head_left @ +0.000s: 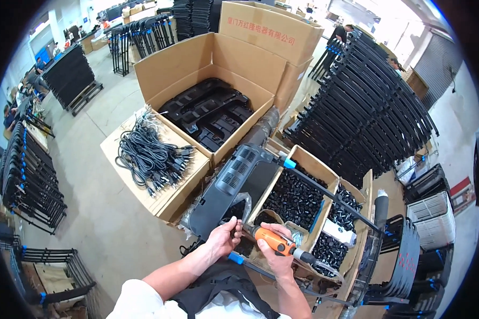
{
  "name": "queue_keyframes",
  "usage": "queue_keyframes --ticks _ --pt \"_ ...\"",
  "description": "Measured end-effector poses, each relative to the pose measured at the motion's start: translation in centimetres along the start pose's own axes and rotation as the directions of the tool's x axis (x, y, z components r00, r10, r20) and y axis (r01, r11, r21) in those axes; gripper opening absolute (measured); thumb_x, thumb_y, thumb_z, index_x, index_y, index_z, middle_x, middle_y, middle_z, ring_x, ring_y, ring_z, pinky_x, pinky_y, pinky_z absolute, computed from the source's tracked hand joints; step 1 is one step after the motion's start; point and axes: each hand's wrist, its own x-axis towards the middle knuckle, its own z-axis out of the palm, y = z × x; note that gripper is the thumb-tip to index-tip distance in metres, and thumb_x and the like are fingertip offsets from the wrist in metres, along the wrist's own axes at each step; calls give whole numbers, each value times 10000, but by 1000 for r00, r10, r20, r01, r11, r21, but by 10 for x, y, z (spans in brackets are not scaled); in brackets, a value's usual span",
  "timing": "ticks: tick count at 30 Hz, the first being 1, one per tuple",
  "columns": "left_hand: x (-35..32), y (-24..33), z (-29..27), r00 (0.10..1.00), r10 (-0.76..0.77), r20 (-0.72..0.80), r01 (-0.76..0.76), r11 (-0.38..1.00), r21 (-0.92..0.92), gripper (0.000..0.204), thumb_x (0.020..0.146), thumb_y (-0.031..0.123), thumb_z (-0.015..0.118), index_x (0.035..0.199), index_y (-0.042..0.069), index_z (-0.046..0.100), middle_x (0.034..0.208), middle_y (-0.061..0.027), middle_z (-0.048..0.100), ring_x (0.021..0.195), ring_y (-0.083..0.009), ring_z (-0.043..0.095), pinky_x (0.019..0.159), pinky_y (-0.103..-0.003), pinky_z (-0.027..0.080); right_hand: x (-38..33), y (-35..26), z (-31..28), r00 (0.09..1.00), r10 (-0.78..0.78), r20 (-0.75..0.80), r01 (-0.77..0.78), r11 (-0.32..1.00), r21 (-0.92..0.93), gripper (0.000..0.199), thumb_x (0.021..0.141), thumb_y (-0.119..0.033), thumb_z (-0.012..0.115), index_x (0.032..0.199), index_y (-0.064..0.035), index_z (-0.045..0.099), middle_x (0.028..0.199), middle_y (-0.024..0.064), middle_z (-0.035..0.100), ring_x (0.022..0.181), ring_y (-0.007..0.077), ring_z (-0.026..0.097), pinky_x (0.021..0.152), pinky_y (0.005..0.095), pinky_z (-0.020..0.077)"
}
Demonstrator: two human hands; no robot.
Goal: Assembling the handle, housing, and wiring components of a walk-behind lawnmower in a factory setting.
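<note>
Over 2 part boxes: right hand (275, 250) grips 1 orange screwdriver (274, 240); left hand (224, 236) pinches 1 black panel (229, 183), prob. its edge.

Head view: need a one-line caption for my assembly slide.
Left hand steadies a vented black plastic panel; right hand holds an orange power screwdriver.

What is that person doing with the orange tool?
The person's right hand grips an orange power screwdriver, its tip pointing toward the left hand. The left hand pinches the lower edge of a long black plastic panel with vent slots. Beside them sit cardboard boxes of small black parts, and a bundle of black cables lies on a box to the left.
</note>
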Motion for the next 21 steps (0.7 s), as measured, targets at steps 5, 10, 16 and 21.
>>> queue_keyframes --ticks 5,10,16,21 --pt "11 29 -1 1000 29 7 -28 993 -118 246 1092 336 588 1074 95 635 812 29 597 675 -105 523 557 -244 413 20 7 31 1000 19 7 -19 1000 -9 516 896 31 748 1352 -19 513 1318 212 660 1221 265 652 1079 415 529" --pt "23 55 0 998 -13 64 25 983 -184 236 1098 313 578 1103 84 633 832 17 582 700 -113 513 581 -243 421 48 1 57 997 74 -13 -74 997 -13 507 889 47 756 1341 -4 531 1319 185 649 1205 258 654 1064 398 540" --pt "22 91 -6 992 -45 117 65 982 -175 265 1124 305 516 1175 76 639 852 21 598 732 -112 532 635 -256 440 75 5 86 996 84 -19 -86 990 -113 523 882 20 763 1349 -5 526 1303 203 667 1209 282 658 1081 425 526" --pt "30 106 -13 984 -103 143 135 961 -240 272 1125 316 510 1195 90 645 852 24 602 755 -114 545 647 -256 447 92 8 99 987 154 -53 -159 980 -117 547 874 10 763 1362 -5 516 1284 226 685 1196 293 667 1071 440 529"
